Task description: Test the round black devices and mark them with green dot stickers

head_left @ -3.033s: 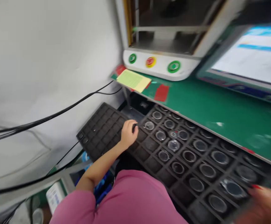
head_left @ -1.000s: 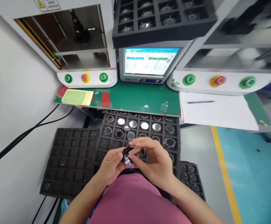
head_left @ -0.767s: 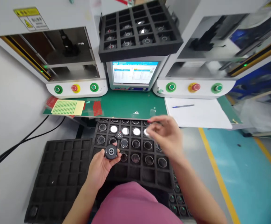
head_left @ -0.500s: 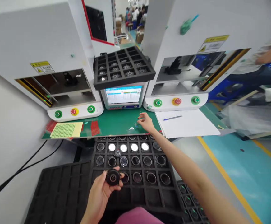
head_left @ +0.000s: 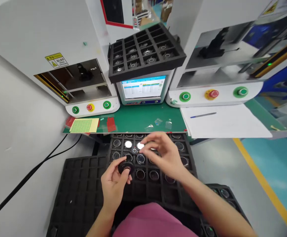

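Note:
My left hand (head_left: pixel 115 177) grips a round black watch case (head_left: pixel 126 167) between thumb and fingers, low over the front of a black compartment tray (head_left: pixel 155 191). My right hand (head_left: pixel 162 153) is above the tray, fingers curved and apart, with nothing visible in them. It partly covers the row of bright white discs (head_left: pixel 128 144). A small round black part (head_left: pixel 134 150) with a light ring lies between compartments, left of my right fingertips. Round watch cases with dark glass (head_left: pixel 154 175) fill several compartments. One in the middle (head_left: pixel 140 159) appears to wear clear film.
Small clear film pieces (head_left: pixel 158 121) lie on the green bench (head_left: pixel 131 115), with a green-dot sticker sheet (head_left: pixel 84 125) to the left. A pen (head_left: pixel 204 115) rests on white paper (head_left: pixel 227 126). Another tray of parts (head_left: pixel 147 51) leans above the screen (head_left: pixel 143 88), between two machines.
My right hand has come back from the bench to above the tray, and a second clear film piece shows on the bench. My left hand has tilted the watch case. The view has shifted.

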Tool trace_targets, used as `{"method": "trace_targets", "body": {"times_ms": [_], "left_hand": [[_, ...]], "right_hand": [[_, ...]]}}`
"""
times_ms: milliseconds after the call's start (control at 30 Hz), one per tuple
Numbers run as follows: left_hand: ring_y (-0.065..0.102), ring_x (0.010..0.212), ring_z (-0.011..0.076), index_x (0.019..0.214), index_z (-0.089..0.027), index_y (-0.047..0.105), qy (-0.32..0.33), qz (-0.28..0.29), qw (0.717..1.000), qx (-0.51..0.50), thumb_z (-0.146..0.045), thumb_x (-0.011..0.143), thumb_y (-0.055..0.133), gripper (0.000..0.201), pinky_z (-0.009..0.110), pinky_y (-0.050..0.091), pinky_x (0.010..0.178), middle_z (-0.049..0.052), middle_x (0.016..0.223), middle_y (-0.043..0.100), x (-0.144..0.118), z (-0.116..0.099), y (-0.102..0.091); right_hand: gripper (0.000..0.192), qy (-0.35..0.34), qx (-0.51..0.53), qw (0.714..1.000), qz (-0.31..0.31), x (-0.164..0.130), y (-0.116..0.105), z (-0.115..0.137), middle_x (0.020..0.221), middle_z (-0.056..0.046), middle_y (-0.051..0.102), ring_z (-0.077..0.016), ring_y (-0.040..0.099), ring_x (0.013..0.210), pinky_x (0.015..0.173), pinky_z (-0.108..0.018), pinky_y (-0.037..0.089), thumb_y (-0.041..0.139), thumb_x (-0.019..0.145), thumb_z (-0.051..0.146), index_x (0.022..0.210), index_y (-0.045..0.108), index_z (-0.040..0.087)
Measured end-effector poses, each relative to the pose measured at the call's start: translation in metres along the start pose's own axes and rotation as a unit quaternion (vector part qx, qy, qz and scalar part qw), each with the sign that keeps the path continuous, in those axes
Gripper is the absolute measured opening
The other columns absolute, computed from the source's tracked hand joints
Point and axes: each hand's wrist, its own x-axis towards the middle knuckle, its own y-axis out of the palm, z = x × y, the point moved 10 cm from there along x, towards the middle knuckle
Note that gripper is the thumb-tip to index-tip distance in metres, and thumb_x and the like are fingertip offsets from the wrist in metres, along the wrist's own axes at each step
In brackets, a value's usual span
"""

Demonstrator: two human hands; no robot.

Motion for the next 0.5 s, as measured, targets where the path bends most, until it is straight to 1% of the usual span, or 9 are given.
{"method": "trace_targets", "body": {"times_ms": [67,100,167,200,267,333,367,433,500], "left_hand": [[0.056,0.045,0.0061,0.099,-0.026,0.076,0.038,0.029,0.999,-0.004,-0.024,0.077,0.073,0.022,0.016,0.046,0.040,-0.001,0.074,0.061,-0.003,-0.012,0.011],[0.055,0.045,0.0051,0.100,-0.027,0.076,0.053,0.049,0.997,-0.003,-0.023,0.079,0.072,0.022,0.015,0.045,0.039,-0.001,0.077,0.061,-0.005,-0.017,0.017],[0.052,0.044,0.0039,0.103,-0.029,0.076,0.079,0.083,0.993,0.007,-0.021,0.081,0.070,0.024,0.014,0.042,0.037,-0.001,0.080,0.059,-0.008,-0.023,0.026],[0.054,0.047,0.0047,0.106,-0.030,0.075,0.098,0.095,0.990,0.015,-0.022,0.082,0.070,0.026,0.015,0.043,0.039,0.000,0.082,0.059,-0.010,-0.027,0.028],[0.060,0.062,0.0103,0.114,-0.029,0.072,0.166,0.111,0.979,0.027,-0.029,0.081,0.072,0.033,0.019,0.051,0.049,0.004,0.088,0.060,-0.013,-0.039,0.031],[0.063,0.080,0.0180,0.123,-0.028,0.067,0.253,0.131,0.957,0.056,-0.039,0.075,0.077,0.050,0.027,0.056,0.063,0.007,0.095,0.061,-0.019,-0.053,0.034],[0.063,0.085,0.0203,0.126,-0.027,0.065,0.293,0.142,0.942,0.078,-0.041,0.072,0.080,0.058,0.030,0.056,0.067,0.008,0.097,0.062,-0.023,-0.058,0.036],[0.062,0.085,0.0203,0.130,-0.028,0.062,0.347,0.158,0.916,0.121,-0.037,0.069,0.083,0.065,0.030,0.055,0.069,0.007,0.096,0.063,-0.028,-0.063,0.039],[0.062,0.082,0.0180,0.130,-0.029,0.061,0.371,0.152,0.906,0.137,-0.030,0.069,0.084,0.064,0.027,0.054,0.068,0.005,0.092,0.064,-0.028,-0.066,0.037]], "right_hand": [[0.035,0.019,0.084,0.996,0.028,-0.026,0.019,0.015,0.103,-0.001,0.064,-0.0142,0.071,0.079,0.077,-0.031,0.060,0.073,0.079,0.018,0.105,0.052,0.027],[0.038,0.037,0.121,0.992,0.030,-0.034,0.024,0.017,0.106,-0.001,0.063,-0.0136,0.071,0.082,0.078,-0.030,0.060,0.074,0.077,0.016,0.106,0.053,0.028],[0.040,0.087,0.184,0.979,0.020,-0.043,0.028,0.010,0.106,0.000,0.063,-0.0105,0.070,0.079,0.076,-0.026,0.060,0.077,0.074,0.014,0.104,0.055,0.028],[0.041,0.116,0.218,0.969,0.018,-0.044,0.030,0.004,0.105,0.000,0.062,-0.0088,0.068,0.074,0.072,-0.024,0.059,0.079,0.072,0.015,0.103,0.055,0.028],[0.046,0.177,0.296,0.938,0.023,-0.047,0.035,-0.010,0.100,0.002,0.062,-0.0069,0.065,0.065,0.064,-0.022,0.058,0.084,0.069,0.020,0.102,0.054,0.028],[0.054,0.233,0.370,0.899,0.036,-0.051,0.043,-0.020,0.097,0.002,0.062,-0.0075,0.065,0.064,0.061,-0.021,0.058,0.089,0.063,0.025,0.103,0.054,0.028],[0.057,0.256,0.398,0.880,0.041,-0.054,0.046,-0.023,0.097,0.002,0.063,-0.0081,0.066,0.065,0.061,-0.021,0.058,0.090,0.061,0.026,0.104,0.054,0.028],[0.059,0.286,0.436,0.852,0.051,-0.060,0.053,-0.025,0.098,0.003,0.063,-0.0083,0.067,0.068,0.062,-0.020,0.058,0.091,0.059,0.027,0.105,0.054,0.028],[0.058,0.294,0.450,0.841,0.058,-0.064,0.058,-0.024,0.097,0.003,0.064,-0.0087,0.067,0.068,0.059,-0.019,0.057,0.091,0.059,0.027,0.105,0.054,0.028]]}}
